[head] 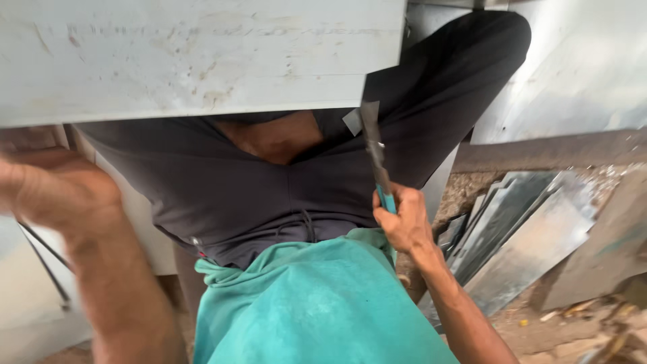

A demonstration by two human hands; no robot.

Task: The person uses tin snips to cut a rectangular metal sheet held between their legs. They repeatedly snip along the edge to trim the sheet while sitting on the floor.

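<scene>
A large pale metal sheet point(195, 57) lies across my lap and fills the top of the view. My right hand point(403, 221) grips metal shears point(373, 145) by their teal handles, blades pointing up to the sheet's lower right corner. A small offcut of metal sticks out beside the blades. My left hand point(57, 189) is blurred at the left edge, just below the sheet's near edge; its fingers are hidden, so what it holds is unclear. I wear dark trousers point(269, 195) and a teal shirt point(317, 310).
A stack of cut metal sheets point(519, 229) leans on the ground at the right. More sheet metal point(579, 67) stands behind, upper right. Dirt floor with scraps point(579, 330) lies at the lower right.
</scene>
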